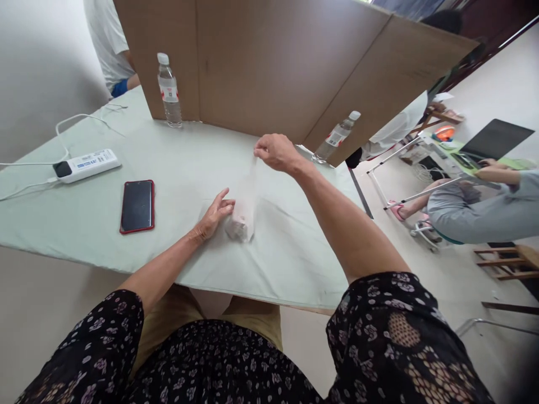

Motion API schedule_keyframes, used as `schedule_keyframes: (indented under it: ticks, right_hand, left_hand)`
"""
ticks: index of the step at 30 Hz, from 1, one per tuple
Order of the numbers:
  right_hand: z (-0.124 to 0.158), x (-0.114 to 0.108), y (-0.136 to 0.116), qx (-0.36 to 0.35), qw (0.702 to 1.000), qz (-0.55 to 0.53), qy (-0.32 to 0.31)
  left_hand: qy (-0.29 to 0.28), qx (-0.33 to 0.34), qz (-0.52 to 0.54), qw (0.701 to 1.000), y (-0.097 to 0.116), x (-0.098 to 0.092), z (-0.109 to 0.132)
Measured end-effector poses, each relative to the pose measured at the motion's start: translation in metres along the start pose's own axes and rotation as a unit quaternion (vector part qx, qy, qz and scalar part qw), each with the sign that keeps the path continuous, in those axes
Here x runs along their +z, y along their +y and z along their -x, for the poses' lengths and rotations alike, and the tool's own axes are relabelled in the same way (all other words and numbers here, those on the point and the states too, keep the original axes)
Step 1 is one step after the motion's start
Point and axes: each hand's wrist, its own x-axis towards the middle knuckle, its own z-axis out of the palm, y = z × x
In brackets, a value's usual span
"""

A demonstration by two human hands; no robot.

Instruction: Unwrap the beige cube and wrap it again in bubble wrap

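Desk [181,163]: draped in pale green cloth [290,269], which is creased near and right of centre. Hazard: a pull on the slack cloth could drag whatever stands on it.

Cardboard panel [252,67]: upright along the far side. Its fixing cannot be made out; a knock from the right forearm could tip it.

Bottles: the left bottle [169,92] stands at the panel's foot, far left; the right bottle [337,137], far right, appears slanted, though whether by lens or true lean cannot be told. It is the nearer to the right arm, so a wide elbow swing could topple it.

Clear bag [249,209]: near the middle of the desk, between the hands, its base apparently resting on the cloth. The right hand [275,151] has its grip pinched on the upper film, on the far side. A thin pinch on slick film could slip, letting the bag slump. The left hand [215,217] is just left of the bag, its grip spread and holding nothing; contact cannot be confirmed. Without its support, the base could swing or slide.

White device [90,165]: left, cabled; a snagged cable could pull it.

Phone [137,206]: near left, clear of both hands; low risk.

Bag contents [239,225]: pale, indistinct; could spill if the bag's mouth is unsealed, which cannot be verified.
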Motion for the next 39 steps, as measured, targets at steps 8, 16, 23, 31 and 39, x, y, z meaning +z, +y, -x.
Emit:
schedule_keyframes:
  ticks: [8, 16, 23, 31, 39]
  right_hand:
    - [0.066, -0.004, -0.016, 0.101, 0.989, -0.078, 0.080]
    - [0.178, 0.060, -0.051, 0.200, 0.950, -0.231, 0.072]
    - [0.163, 0.093, -0.039, 0.296, 0.889, -0.334, 0.103]
    - [0.181, 0.068, -0.028, 0.320, 0.866, -0.340, 0.180]
    - [0.180, 0.072, -0.057, 0.137, 0.964, -0.228, 0.007]
  left_hand:
    - [0.061, -0.097, 0.108, 0.988, 0.017, 0.009, -0.007]
    - [0.152, -0.124, 0.098, 0.976, 0.022, 0.010, -0.012]
    - [0.226, -0.214, 0.057, 0.949, 0.028, -0.004, -0.020]
    - [-0.018, 0.097, -0.300, 0.949, 0.085, 0.014, 0.017]
    - [-0.117, -0.057, -0.490, 0.862, 0.073, 0.009, -0.015]
